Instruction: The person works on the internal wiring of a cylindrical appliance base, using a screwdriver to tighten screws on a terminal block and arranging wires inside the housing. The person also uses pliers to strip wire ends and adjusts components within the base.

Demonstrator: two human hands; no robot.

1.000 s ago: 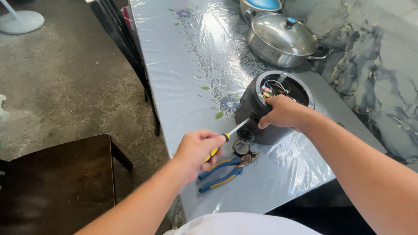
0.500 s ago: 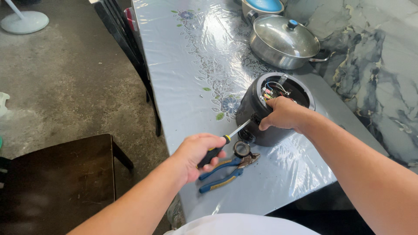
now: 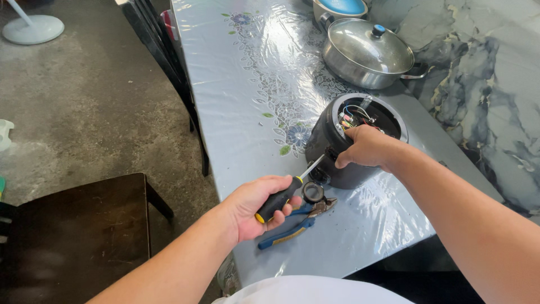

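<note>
— What carries the things here?

— A long worktop (image 3: pixel 247 84) under a shiny plastic cover with a blue flower pattern.

— And what lies directly on it?

— A black round appliance (image 3: pixel 329 143) turned upside down with its wiring open, blue-handled pliers (image 3: pixel 292 228) and a small black ring (image 3: pixel 313 192) just beside it, and further back a steel pot with a glass lid (image 3: pixel 365 53).

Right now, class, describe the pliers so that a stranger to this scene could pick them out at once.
On the blue-grey table, look beside the black round appliance near its front edge. The pliers lie just under the left hand; blue handles with yellow trim set them apart.
</note>
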